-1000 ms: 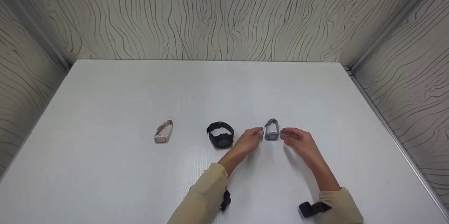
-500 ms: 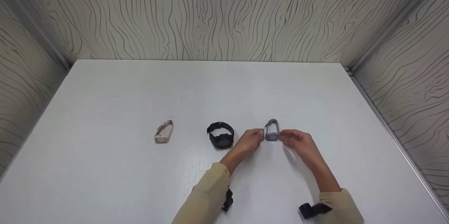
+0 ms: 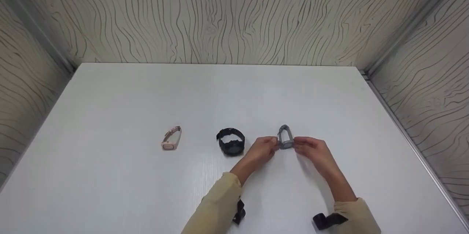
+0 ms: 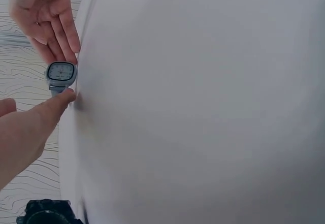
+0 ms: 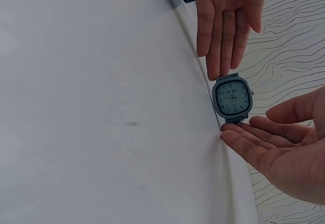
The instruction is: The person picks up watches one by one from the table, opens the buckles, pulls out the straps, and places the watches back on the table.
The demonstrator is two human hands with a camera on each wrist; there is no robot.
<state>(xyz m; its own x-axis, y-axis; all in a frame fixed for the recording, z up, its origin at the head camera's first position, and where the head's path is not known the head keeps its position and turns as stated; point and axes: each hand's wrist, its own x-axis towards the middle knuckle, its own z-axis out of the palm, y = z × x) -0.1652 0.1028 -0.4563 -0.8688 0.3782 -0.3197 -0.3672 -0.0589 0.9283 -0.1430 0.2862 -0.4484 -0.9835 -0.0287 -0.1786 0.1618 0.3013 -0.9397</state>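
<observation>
Cream walls [image 3: 227,18] with dark wavy wood-grain lines enclose a glossy white tabletop [image 3: 121,106]. Right of its middle, between two bare hands, we find a blue-grey wristwatch with a rounded-square case [image 3: 287,145]. Its strap makes a narrow loop reaching away from the person, and the right wrist view shows us a pale dial with dark numerals inside a dark border. We cannot tell whether the watch is slightly raised or rests fully on the table.

Fingertips touch it from both sides: the left hand [image 3: 261,149] has its fingers extended, and the right hand [image 3: 315,152] meets the opposite side with straight fingers, thumb apart from them. Neither hand curls round the watch.

Just beside the left hand, which stands between the two, we see a chunky black wristwatch with a round case [image 3: 233,148]. Farther left, well apart, lies a slim pale-pink wristwatch [image 3: 169,145]. Nearer to us, beige sleeves [image 3: 217,203] cover the forearms, with a small black device [image 3: 324,221] by the right cuff.
</observation>
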